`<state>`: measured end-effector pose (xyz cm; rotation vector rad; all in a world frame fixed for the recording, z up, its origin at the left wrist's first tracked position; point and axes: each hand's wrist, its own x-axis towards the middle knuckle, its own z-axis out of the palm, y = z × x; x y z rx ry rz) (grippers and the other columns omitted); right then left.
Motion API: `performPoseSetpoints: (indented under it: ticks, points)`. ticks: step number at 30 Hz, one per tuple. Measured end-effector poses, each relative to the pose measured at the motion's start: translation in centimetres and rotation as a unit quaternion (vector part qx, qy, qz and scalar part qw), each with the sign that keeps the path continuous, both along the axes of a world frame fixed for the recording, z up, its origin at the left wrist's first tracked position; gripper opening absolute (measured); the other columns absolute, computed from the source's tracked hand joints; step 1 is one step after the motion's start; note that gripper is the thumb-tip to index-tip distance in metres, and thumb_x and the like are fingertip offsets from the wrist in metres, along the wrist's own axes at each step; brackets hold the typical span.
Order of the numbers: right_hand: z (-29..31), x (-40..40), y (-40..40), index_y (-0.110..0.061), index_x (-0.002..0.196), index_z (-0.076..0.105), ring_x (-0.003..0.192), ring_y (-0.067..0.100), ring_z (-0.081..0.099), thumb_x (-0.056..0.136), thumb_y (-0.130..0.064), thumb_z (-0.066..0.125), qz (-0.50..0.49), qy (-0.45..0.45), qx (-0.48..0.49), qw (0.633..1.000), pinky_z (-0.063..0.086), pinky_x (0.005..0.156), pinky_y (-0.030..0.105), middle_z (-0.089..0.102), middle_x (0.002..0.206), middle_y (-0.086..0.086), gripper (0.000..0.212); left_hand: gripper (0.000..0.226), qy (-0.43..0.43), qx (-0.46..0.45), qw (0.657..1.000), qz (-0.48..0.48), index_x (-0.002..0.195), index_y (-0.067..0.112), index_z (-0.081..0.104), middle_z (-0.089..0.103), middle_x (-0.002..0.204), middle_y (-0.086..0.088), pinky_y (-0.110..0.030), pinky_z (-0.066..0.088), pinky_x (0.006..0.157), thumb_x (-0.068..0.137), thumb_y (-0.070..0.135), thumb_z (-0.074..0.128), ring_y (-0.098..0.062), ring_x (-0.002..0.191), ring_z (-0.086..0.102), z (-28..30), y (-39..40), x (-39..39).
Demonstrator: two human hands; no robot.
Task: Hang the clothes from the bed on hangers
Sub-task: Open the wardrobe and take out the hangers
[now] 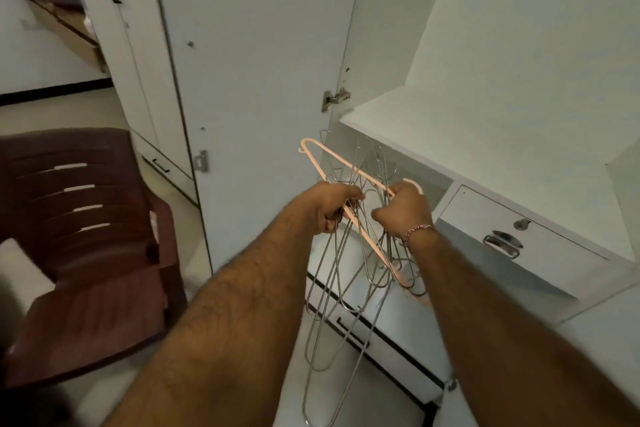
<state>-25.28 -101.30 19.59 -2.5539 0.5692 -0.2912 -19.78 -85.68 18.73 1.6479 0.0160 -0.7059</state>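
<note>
While we're standing at the open wardrobe point(398, 107) w/ both hands gripping the tangled hangers point(349, 253), left hand point(327, 206) and right hand point(405, 210) clutching wires, we're prob. still fetching; next we're needing to free one, w/ clothes & bed out of view.

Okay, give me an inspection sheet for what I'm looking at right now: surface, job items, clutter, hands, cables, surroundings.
Surface: white wardrobe shelf, bare where visible.
Job's things: tangled bunch of metal wire hangers with one pink plastic hanger, held in front of the open wardrobe; no clothes or bed in view.
Clutter: nothing seen.
Hands: left hand and right hand both grip the hanger bunch.
Cables: nothing seen.
Surroundings: open wardrobe door; drawer with metal handle; maroon plastic chair at left.
</note>
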Motion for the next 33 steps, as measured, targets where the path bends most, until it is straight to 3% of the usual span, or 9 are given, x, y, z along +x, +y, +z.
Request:
performPoseSetpoints:
  ticks: [8, 12, 15, 19, 21, 24, 27, 30, 33]
  points:
    - [-2.9, -3.8, 7.3, -0.021, 0.104, 0.064, 0.075, 0.021, 0.066, 0.077, -0.021, 0.079, 0.086, 0.042, 0.007, 0.995, 0.06, 0.071, 0.033, 0.066, 0.081, -0.001, 0.031, 0.025, 0.024, -0.001, 0.996, 0.091, 0.075, 0.014, 0.064, 0.051, 0.066, -0.001, -0.021, 0.028, 0.043, 0.086, 0.033, 0.074, -0.01, 0.048, 0.033, -3.6, 7.8, -6.1]
    - [-4.3, -5.5, 10.9, -0.021, 0.106, 0.063, 0.07, 0.017, 0.065, 0.078, -0.015, 0.078, 0.169, 0.062, 0.013, 0.984, 0.052, 0.059, 0.024, 0.066, 0.079, -0.001, 0.032, 0.024, 0.036, -0.007, 0.986, 0.164, 0.075, 0.015, 0.064, 0.05, 0.065, 0.0, -0.022, 0.028, 0.044, 0.087, 0.033, 0.074, -0.009, 0.048, 0.033, -5.4, 11.8, -10.1]
    - [-5.4, -7.0, 14.2, -0.022, 0.107, 0.063, 0.071, 0.021, 0.07, 0.077, -0.015, 0.077, 0.228, 0.072, 0.02, 0.971, 0.062, 0.066, 0.033, 0.068, 0.08, 0.002, 0.034, 0.028, 0.049, -0.009, 0.975, 0.217, 0.073, 0.015, 0.061, 0.047, 0.06, 0.001, -0.021, 0.026, 0.041, 0.088, 0.034, 0.073, -0.009, 0.043, 0.03, -7.0, 15.0, -13.6]
    - [-6.4, -9.9, 19.7, -0.023, 0.106, 0.061, 0.073, 0.024, 0.069, 0.077, -0.017, 0.076, 0.311, 0.086, 0.018, 0.946, 0.062, 0.071, 0.035, 0.067, 0.079, 0.002, 0.033, 0.026, 0.047, -0.028, 0.949, 0.311, 0.074, 0.013, 0.062, 0.044, 0.056, 0.0, -0.024, 0.026, 0.047, 0.085, 0.031, 0.076, -0.012, 0.045, 0.031, -8.0, 19.9, -19.2]
    - [-6.9, -11.9, 23.9, -0.022, 0.114, 0.064, 0.077, 0.025, 0.069, 0.075, -0.02, 0.077, 0.364, 0.094, 0.003, 0.927, 0.061, 0.075, 0.035, 0.067, 0.083, 0.001, 0.041, 0.024, 0.032, -0.037, 0.922, 0.385, 0.074, 0.012, 0.063, 0.047, 0.06, -0.003, -0.027, 0.033, 0.052, 0.084, 0.029, 0.078, -0.014, 0.049, 0.037, -8.8, 23.4, -23.1]
    - [-7.1, -13.1, 28.1, -0.023, 0.123, 0.065, 0.082, 0.025, 0.066, 0.074, -0.025, 0.081, 0.399, 0.088, -0.002, 0.913, 0.056, 0.074, 0.031, 0.067, 0.093, 0.003, 0.051, 0.023, 0.041, -0.056, 0.905, 0.42, 0.08, 0.011, 0.065, 0.056, 0.059, -0.004, -0.027, 0.044, 0.054, 0.083, 0.028, 0.08, -0.016, 0.046, 0.05, -8.8, 26.3, -26.4]
    - [-6.9, -16.4, 36.1, -0.019, 0.122, 0.065, 0.09, 0.026, 0.067, 0.077, -0.028, 0.082, 0.487, 0.097, -0.014, 0.868, 0.057, 0.081, 0.033, 0.062, 0.09, 0.0, 0.05, 0.021, 0.036, -0.08, 0.855, 0.511, 0.083, 0.011, 0.063, 0.056, 0.051, -0.001, -0.022, 0.039, 0.043, 0.086, 0.025, 0.079, -0.013, 0.038, 0.05, -9.1, 33.0, -31.9]
    - [-7.2, -20.0, 43.8, -0.02, 0.115, 0.065, 0.098, 0.03, 0.069, 0.08, -0.036, 0.079, 0.556, 0.091, -0.027, 0.826, 0.057, 0.084, 0.034, 0.069, 0.095, 0.004, 0.041, 0.028, 0.024, -0.082, 0.81, 0.581, 0.088, 0.011, 0.068, 0.057, 0.063, -0.003, -0.029, 0.039, 0.057, 0.078, 0.03, 0.085, -0.016, 0.049, 0.048, -10.3, 39.0, -37.1]
    - [-8.8, -24.0, 51.3, -0.022, 0.12, 0.063, 0.104, 0.033, 0.068, 0.077, -0.03, 0.079, 0.617, 0.101, -0.055, 0.778, 0.054, 0.087, 0.033, 0.072, 0.106, 0.008, 0.046, 0.026, 0.019, -0.078, 0.752, 0.654, 0.08, 0.016, 0.061, 0.049, 0.055, 0.001, -0.02, 0.03, 0.044, 0.081, 0.029, 0.084, -0.012, 0.041, 0.04, -12.3, 44.5, -42.7]
